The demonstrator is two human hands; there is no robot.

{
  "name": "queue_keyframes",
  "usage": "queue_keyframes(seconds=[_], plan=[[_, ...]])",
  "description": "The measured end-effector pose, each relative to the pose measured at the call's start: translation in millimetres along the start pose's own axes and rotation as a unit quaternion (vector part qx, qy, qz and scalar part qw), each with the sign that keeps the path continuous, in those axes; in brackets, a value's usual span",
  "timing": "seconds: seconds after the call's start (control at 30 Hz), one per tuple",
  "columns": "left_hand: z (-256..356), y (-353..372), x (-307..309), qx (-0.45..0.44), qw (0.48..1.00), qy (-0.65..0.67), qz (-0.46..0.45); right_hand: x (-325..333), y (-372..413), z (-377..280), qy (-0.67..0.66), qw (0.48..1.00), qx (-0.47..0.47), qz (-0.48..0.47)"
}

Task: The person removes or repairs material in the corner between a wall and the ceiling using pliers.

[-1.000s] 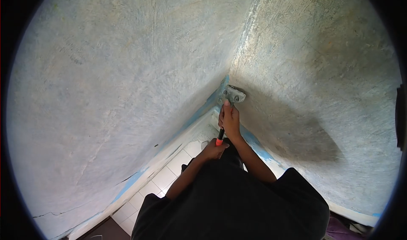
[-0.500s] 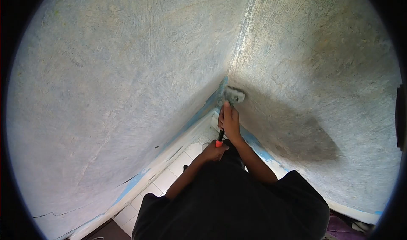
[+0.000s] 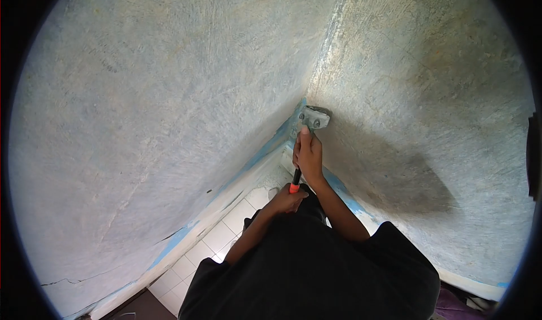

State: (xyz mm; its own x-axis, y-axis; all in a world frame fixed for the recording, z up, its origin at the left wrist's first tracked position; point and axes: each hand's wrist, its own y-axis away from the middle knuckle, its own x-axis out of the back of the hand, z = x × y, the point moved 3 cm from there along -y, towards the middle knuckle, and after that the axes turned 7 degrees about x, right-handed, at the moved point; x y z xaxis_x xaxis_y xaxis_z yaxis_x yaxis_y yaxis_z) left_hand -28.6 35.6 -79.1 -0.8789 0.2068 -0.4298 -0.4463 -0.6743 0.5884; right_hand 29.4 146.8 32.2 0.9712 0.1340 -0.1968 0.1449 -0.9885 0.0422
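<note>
A wall scraper (image 3: 315,116) with a grey metal head and a black and orange handle is held low in the corner, its head at the right-hand wall (image 3: 406,88). My right hand (image 3: 309,155) is closed round the upper handle, with the thumb up near the head. Lower down, my left hand (image 3: 288,199) grips the orange end of the handle, close to my body. Whether the blade's edge touches the wall is hard to make out. Blue paint (image 3: 270,141) shows along the foot of the walls.
The left-hand wall (image 3: 141,111) is patchy grey and meets the other at the corner. White floor tiles (image 3: 219,238) lie below on the left. A dark brown object (image 3: 141,308) is at the lower left, and purple cloth (image 3: 451,306) at the lower right.
The scraper head has moved slightly up along the right-hand wall, near the corner. My right hand has shifted up a little with it, and both hands keep their grip.
</note>
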Motion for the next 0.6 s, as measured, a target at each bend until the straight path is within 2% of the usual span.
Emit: queue_keyframes(seconds=[0.13,0.23,0.33,0.43,0.53,0.57,0.6], plan=[[2,11,-8,-0.034,0.995,-0.075,0.054,5,4,6,-0.035,0.999,0.004,-0.01],[4,5,0,0.038,0.998,0.048,-0.001,0,0,-2,-0.042,0.999,0.002,-0.006],[-1,-8,0,-0.019,1.0,0.007,0.024,0,-2,-2,-0.015,1.0,0.002,0.014],[-3,0,-15,-0.057,0.992,-0.096,0.055,7,4,-2,-0.023,1.0,-0.001,0.003],[3,4,-8,0.028,0.999,0.011,0.039,4,1,-3,-0.026,1.0,0.004,0.001],[10,4,-5,-0.001,1.0,0.018,0.0,-2,-4,-4,-0.007,1.0,0.021,0.007],[9,3,-4,-0.01,1.0,0.009,0.006,-5,-6,-4,0.011,0.999,0.037,0.014]])
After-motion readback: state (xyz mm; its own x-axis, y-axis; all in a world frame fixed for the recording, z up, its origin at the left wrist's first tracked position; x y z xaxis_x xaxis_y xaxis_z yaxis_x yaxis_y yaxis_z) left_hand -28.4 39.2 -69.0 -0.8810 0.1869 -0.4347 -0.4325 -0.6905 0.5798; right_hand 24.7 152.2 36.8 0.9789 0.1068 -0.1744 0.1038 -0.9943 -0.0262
